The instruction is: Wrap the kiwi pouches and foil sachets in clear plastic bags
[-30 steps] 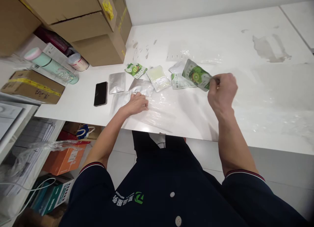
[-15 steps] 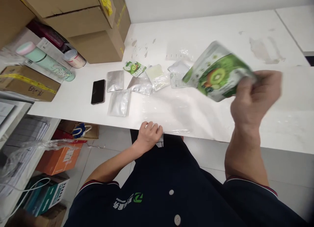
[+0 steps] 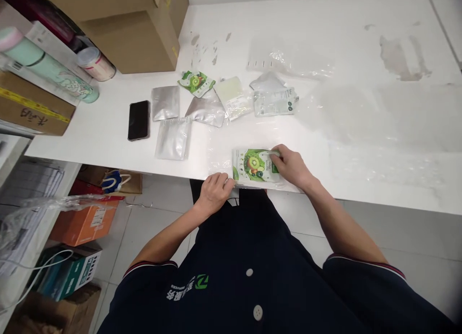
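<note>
My right hand (image 3: 293, 167) grips the right end of a green and white pouch (image 3: 253, 165) with a kiwi picture, lying flat at the table's front edge. A clear plastic sheet (image 3: 221, 146) spreads on the table around and behind this pouch. By the pouch's lower left corner, my left hand (image 3: 215, 193) is closed with curled fingers on the sheet's front edge. Behind lie a crumpled green pouch (image 3: 196, 83), a pale pouch (image 3: 231, 97), a white printed pouch (image 3: 274, 103) and several silver pouches, one silver pouch (image 3: 173, 139) nearest the front.
A black phone (image 3: 139, 121) lies left of the silver pouches. Cardboard boxes (image 3: 144, 43), a mint flask (image 3: 54, 69) and a tin (image 3: 96, 64) stand at the left. More clear plastic film (image 3: 382, 112) covers the white table's (image 3: 306, 26) right side.
My right hand has brought the green and white pouch down and left, from above the table to its front edge beside my left hand. My left hand stays near the same spot.
</note>
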A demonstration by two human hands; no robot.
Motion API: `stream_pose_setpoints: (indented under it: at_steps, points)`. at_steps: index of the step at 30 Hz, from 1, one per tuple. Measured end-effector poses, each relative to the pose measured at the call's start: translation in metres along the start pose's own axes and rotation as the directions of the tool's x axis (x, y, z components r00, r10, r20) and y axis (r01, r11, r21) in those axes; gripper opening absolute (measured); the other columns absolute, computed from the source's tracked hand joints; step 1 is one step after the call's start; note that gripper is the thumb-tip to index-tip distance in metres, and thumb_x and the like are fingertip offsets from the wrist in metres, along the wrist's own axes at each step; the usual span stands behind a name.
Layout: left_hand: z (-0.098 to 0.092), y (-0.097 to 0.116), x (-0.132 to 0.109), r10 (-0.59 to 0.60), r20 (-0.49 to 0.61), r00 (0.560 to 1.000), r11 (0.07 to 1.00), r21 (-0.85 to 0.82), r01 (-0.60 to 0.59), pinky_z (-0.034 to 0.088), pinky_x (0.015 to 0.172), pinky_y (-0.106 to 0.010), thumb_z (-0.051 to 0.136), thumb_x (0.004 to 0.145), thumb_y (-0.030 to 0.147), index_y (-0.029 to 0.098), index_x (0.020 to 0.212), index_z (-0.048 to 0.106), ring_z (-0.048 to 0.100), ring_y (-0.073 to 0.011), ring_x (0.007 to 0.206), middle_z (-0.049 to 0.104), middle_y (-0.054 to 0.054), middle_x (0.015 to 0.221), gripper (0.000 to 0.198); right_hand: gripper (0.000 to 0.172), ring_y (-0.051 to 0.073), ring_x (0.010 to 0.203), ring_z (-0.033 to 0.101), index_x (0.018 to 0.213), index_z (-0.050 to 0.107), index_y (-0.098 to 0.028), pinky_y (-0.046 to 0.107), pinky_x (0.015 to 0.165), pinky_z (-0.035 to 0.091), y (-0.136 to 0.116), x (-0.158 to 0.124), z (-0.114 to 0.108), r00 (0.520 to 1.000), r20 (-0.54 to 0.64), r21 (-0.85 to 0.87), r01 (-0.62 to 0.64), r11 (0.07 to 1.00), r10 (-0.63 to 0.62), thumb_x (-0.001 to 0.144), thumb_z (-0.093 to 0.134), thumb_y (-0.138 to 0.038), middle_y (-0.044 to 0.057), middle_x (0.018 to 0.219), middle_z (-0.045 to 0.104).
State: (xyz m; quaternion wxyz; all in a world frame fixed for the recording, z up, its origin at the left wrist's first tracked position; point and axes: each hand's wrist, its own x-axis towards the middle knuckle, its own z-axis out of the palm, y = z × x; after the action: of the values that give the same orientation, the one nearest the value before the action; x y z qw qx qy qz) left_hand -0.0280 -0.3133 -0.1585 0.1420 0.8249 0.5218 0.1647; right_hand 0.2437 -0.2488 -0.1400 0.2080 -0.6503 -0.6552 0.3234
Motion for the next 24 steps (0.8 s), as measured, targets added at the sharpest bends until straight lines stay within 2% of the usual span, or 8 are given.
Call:
stream_pose_setpoints:
  at_steps: [5,8,11,13,16,18,20,24]
  points:
    - [-0.004,0.000,0.007,0.033,0.070,0.997,0.995,-0.100,-0.026,0.044,0.079,-0.042,0.035,0.098,0.023,0.032,0.121,0.066,0.061,-0.0271,0.104,0.064,-0.008,0.133,0.040,0.029,0.023,0.075,0.062,0.116,0.061,-0.023,0.035,0.066,0.047,0.004,0.004,-0.004,0.991,0.091,-0.070,0.105,0.992,-0.099,0.095,0.047,-0.036,0.005,0.082,0.068]
    - [-0.004,-0.001,0.009,0.038,0.116,0.993,0.986,-0.165,-0.018,0.043,0.082,-0.045,0.037,0.098,0.025,0.032,0.122,0.067,0.060,-0.0297,0.109,0.060,-0.007,0.139,0.039,0.033,0.025,0.089,0.064,0.124,0.061,-0.025,0.040,0.077,0.052,0.004,0.006,-0.007,0.970,0.143,-0.072,0.209,0.975,-0.197,0.097,0.044,-0.034,0.008,0.103,0.069]
    - [-0.003,-0.002,0.009,0.040,0.121,0.992,0.987,-0.162,-0.020,0.043,0.082,-0.046,0.039,0.097,0.025,0.031,0.121,0.068,0.060,-0.0304,0.108,0.060,-0.006,0.139,0.038,0.038,0.033,0.113,0.058,0.127,0.062,-0.022,0.052,0.091,0.050,0.004,0.002,-0.014,0.953,0.072,-0.159,0.302,0.940,-0.294,0.095,0.049,-0.036,0.015,0.128,0.060]
    - [-0.005,-0.001,0.010,0.063,0.101,0.993,0.994,-0.101,-0.053,0.044,0.079,-0.045,0.039,0.097,0.021,0.031,0.121,0.068,0.061,-0.0292,0.104,0.062,-0.005,0.138,0.039,0.042,0.035,0.128,0.048,0.131,0.062,-0.024,0.056,0.100,0.046,0.003,-0.007,-0.023,0.919,0.080,-0.111,0.394,0.912,-0.387,0.093,0.055,-0.043,0.015,0.142,0.050]
    - [-0.015,0.000,0.017,0.102,0.072,0.992,0.994,0.036,-0.105,0.044,0.073,-0.040,0.039,0.098,0.019,0.029,0.118,0.069,0.061,-0.0261,0.096,0.066,-0.004,0.132,0.037,0.068,0.033,0.144,0.034,0.144,0.049,-0.035,0.054,0.110,0.042,0.005,-0.024,-0.040,0.817,0.264,0.088,0.509,0.856,-0.513,0.082,0.068,-0.056,0.006,0.154,0.041]
    - [-0.029,0.000,0.026,0.107,0.082,0.991,0.991,0.077,-0.113,0.044,0.070,-0.037,0.039,0.100,0.023,0.027,0.112,0.070,0.060,-0.0235,0.090,0.070,-0.003,0.125,0.034,0.085,0.033,0.148,0.027,0.150,0.040,-0.038,0.055,0.114,0.038,0.008,-0.033,-0.046,0.768,0.355,0.126,0.526,0.841,-0.533,0.076,0.074,-0.058,0.003,0.158,0.037]
    - [-0.047,0.000,0.040,0.096,0.141,0.985,0.992,0.063,-0.106,0.043,0.065,-0.032,0.036,0.103,0.030,0.026,0.110,0.070,0.060,-0.0211,0.084,0.074,-0.004,0.112,0.035,0.076,0.032,0.149,0.027,0.150,0.041,-0.036,0.054,0.116,0.036,0.014,-0.034,-0.045,0.780,0.348,0.115,0.514,0.850,-0.519,0.083,0.069,-0.055,0.003,0.158,0.039]
    - [-0.086,-0.001,0.084,0.034,0.314,0.949,0.999,-0.023,-0.028,0.040,0.061,-0.028,0.031,0.103,0.044,0.025,0.107,0.069,0.061,-0.0187,0.077,0.073,-0.003,0.090,0.042,0.039,0.027,0.134,0.051,0.130,0.063,-0.029,0.045,0.108,0.046,0.018,-0.016,-0.034,0.902,0.165,0.164,0.374,0.913,-0.399,0.098,0.048,-0.045,0.005,0.138,0.060]
